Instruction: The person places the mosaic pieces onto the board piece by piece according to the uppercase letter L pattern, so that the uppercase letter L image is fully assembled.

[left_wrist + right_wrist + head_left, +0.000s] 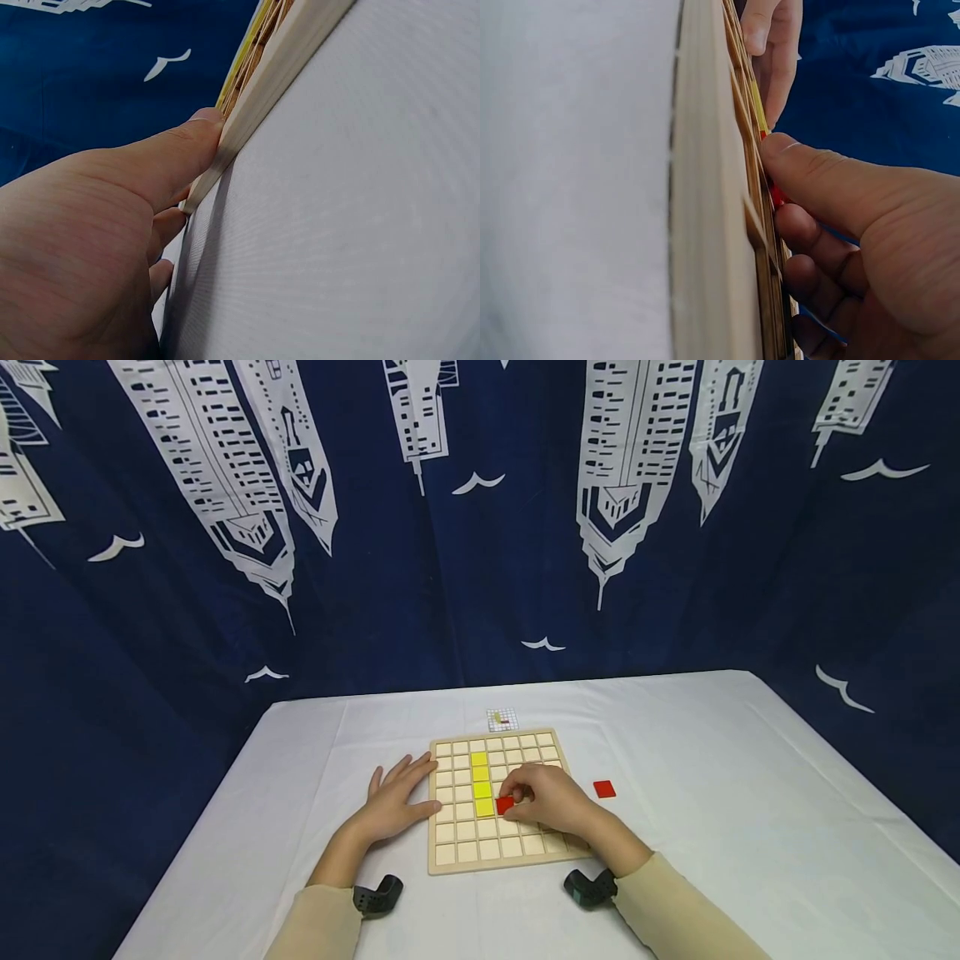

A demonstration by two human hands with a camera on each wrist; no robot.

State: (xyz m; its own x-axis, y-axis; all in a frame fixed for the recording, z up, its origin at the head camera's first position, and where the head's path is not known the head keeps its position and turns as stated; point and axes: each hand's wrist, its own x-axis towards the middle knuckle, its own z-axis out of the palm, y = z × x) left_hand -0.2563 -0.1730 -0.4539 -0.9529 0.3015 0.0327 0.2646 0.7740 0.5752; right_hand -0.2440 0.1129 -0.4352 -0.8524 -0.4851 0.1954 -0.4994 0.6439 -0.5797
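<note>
A wooden grid board (467,853) lies on the white table, with a column of yellow square tiles (481,774) set in its cells. Just right of the lowest yellow tile, my right hand (551,797) pinches a red square tile (504,806) between thumb and fingers, at the board's surface. In the right wrist view, the thumb and curled fingers partly cover this red tile (777,196). My left hand (392,802) rests at the board's left edge, fingers spread. Its thumb touches the wooden rim (240,124) in the left wrist view.
Another red tile (604,789) lies on the table right of the board. Behind the board is a small printed grid card (502,720) with a coloured pattern. A dark blue patterned curtain (450,568) hangs beyond the white tablecloth (720,777).
</note>
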